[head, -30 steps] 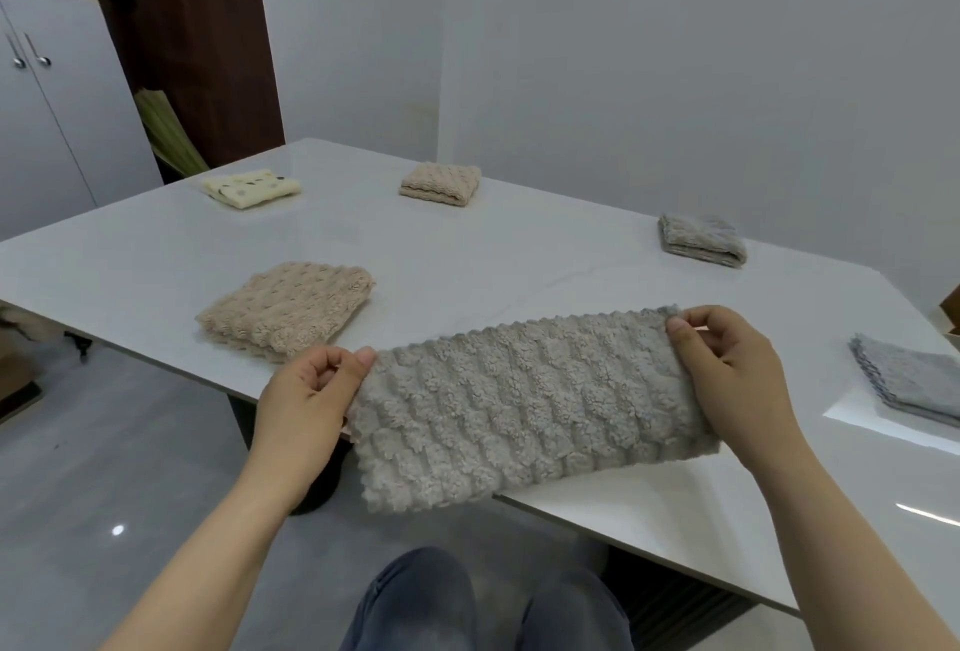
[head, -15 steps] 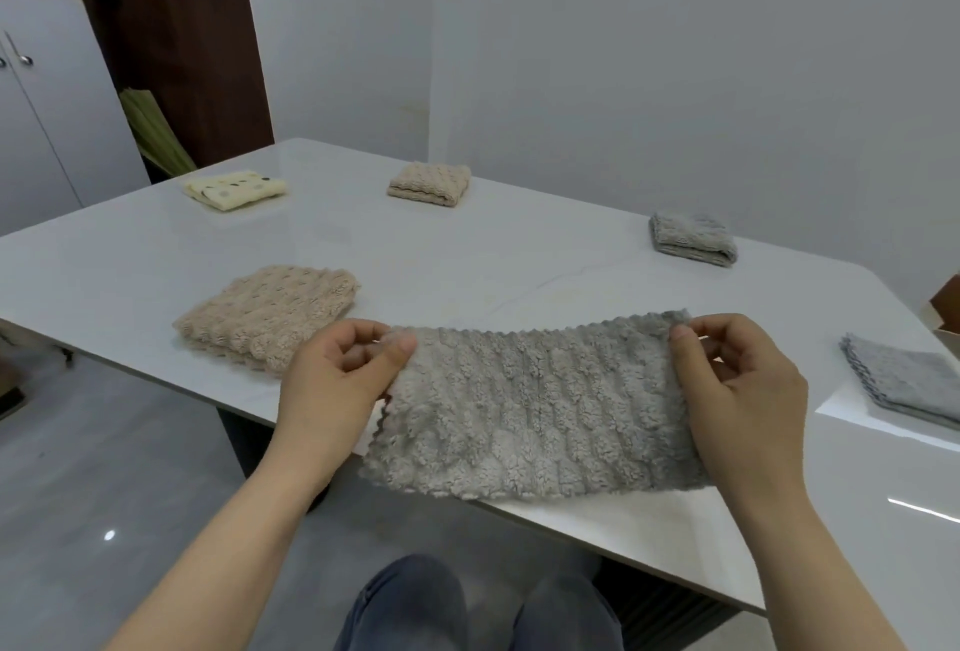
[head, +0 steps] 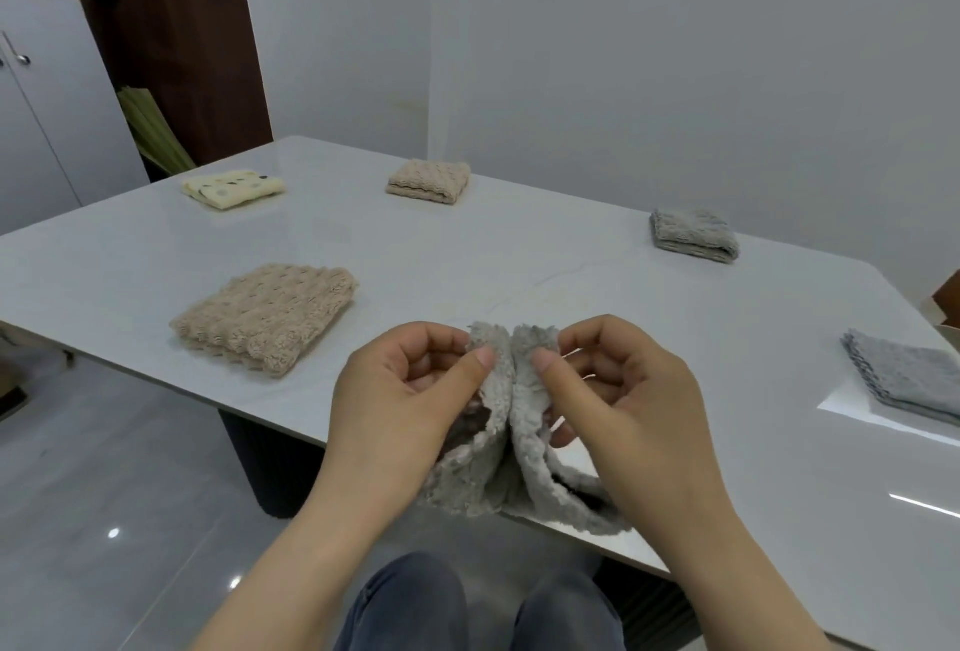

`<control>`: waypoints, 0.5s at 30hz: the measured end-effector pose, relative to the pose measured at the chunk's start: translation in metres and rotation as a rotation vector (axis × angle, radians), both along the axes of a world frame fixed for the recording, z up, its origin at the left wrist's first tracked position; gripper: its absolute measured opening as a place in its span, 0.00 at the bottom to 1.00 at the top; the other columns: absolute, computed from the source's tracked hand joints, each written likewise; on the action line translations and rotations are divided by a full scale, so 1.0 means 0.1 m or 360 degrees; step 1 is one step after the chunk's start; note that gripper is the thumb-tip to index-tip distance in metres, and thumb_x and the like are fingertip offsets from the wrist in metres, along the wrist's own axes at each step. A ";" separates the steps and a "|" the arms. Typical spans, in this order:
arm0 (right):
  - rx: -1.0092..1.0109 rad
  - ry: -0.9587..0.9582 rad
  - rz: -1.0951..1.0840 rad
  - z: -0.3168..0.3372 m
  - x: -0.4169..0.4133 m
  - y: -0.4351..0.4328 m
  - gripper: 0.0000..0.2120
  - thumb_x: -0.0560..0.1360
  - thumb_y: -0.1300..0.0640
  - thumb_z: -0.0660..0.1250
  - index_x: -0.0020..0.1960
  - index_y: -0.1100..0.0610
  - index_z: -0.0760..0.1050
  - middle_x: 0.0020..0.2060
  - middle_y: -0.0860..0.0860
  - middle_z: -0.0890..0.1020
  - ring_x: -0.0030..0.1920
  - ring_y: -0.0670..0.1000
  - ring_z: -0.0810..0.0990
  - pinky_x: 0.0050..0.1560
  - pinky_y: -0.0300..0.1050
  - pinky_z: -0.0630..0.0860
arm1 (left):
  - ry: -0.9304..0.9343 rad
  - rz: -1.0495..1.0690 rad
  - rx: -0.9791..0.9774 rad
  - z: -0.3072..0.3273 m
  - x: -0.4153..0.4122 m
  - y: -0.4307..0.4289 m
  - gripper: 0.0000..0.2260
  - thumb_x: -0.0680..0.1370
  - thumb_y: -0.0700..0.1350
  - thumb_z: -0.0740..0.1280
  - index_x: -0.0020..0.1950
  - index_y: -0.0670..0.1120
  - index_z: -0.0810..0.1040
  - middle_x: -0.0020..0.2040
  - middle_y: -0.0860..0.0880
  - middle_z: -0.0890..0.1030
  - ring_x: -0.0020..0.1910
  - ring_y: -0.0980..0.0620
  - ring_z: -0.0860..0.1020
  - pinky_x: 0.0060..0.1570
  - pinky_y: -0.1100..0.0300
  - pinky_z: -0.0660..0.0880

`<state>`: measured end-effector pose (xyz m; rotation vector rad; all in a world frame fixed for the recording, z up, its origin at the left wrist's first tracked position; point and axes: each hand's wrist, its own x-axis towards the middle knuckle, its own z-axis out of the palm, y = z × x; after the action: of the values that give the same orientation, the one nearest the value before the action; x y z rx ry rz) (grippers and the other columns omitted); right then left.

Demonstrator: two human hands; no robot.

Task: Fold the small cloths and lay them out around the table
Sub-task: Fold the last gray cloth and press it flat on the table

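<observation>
Six cloths in all. Five folded on the white surface [head: 519, 245]: near tan cloth [head: 267, 317], far tan cloth [head: 429, 181], yellow dotted cloth [head: 234, 187], far grey cloth [head: 693, 234], flat grey cloth [head: 904, 380]. Over the near edge: fuzzy grey cloth [head: 483, 479], top corners pinched together by left hand [head: 400, 411] and right hand [head: 623, 406], fingers curled, thumbs close. Cut off at the right: flat grey cloth. Partly hidden behind the hands: fuzzy grey cloth.

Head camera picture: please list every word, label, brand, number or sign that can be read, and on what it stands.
None: no readable text shows in this view.
The yellow cloth bears only round dots, no letters.
The held grey cloth, the table and the cabinet show no label or print.
</observation>
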<state>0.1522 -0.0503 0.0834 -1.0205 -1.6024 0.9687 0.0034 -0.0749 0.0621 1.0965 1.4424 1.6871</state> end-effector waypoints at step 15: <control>-0.0072 -0.0023 0.0522 0.05 0.11 0.06 0.12 0.78 0.64 0.64 0.57 0.51 0.77 0.31 0.54 0.82 0.31 0.53 0.82 0.34 0.43 0.79 | 0.0068 -0.0113 -0.0001 0.13 0.02 -0.16 0.03 0.72 0.43 0.72 0.40 0.44 0.83 0.33 0.49 0.83 0.31 0.58 0.78 0.33 0.68 0.75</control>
<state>0.1632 -0.0440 0.0884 -0.8091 -1.8021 1.2229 0.0049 -0.0912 0.0751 1.1760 1.4137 1.6228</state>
